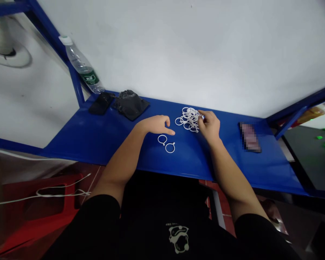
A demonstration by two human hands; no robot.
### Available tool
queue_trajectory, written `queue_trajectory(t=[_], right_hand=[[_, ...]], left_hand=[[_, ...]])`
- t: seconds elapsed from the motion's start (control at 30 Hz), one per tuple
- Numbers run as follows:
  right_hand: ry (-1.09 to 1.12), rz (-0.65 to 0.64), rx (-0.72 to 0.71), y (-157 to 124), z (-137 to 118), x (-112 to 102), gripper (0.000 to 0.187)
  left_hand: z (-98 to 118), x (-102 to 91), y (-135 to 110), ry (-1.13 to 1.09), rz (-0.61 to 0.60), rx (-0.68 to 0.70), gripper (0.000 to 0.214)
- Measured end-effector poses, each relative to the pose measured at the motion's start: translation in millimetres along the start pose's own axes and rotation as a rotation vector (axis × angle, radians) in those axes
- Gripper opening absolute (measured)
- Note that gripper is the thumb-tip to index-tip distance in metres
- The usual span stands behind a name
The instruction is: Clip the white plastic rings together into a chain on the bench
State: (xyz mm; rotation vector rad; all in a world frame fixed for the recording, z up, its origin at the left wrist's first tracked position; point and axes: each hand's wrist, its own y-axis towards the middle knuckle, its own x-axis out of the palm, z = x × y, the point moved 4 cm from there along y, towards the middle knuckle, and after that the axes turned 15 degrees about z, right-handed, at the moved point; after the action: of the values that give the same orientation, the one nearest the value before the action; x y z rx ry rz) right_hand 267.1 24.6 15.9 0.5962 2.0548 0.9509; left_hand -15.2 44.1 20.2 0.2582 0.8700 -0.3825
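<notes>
A pile of white plastic rings (189,118) lies on the blue table (103,141), near the wall. My right hand (210,124) rests at the pile's right edge with its fingers curled into the rings. Two single white rings (166,143) lie apart, closer to me. My left hand (157,125) lies on the table just above those two rings, fingers bent loosely and pointing right, with nothing in it.
A clear water bottle (82,66) leans against a blue frame post at the back left. A black phone (100,103) and a black crumpled bag (130,104) lie beside it. Another phone (250,137) lies at the right. A red stool (38,209) stands lower left.
</notes>
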Motion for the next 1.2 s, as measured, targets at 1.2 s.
queue_trajectory(t=[1.2], right_hand=[[0.35, -0.482, -0.059, -15.8, -29.3, 17.4, 0.026]], left_hand=[[47.1, 48.9, -0.5, 0.043, 0.422, 0.344, 0.015]])
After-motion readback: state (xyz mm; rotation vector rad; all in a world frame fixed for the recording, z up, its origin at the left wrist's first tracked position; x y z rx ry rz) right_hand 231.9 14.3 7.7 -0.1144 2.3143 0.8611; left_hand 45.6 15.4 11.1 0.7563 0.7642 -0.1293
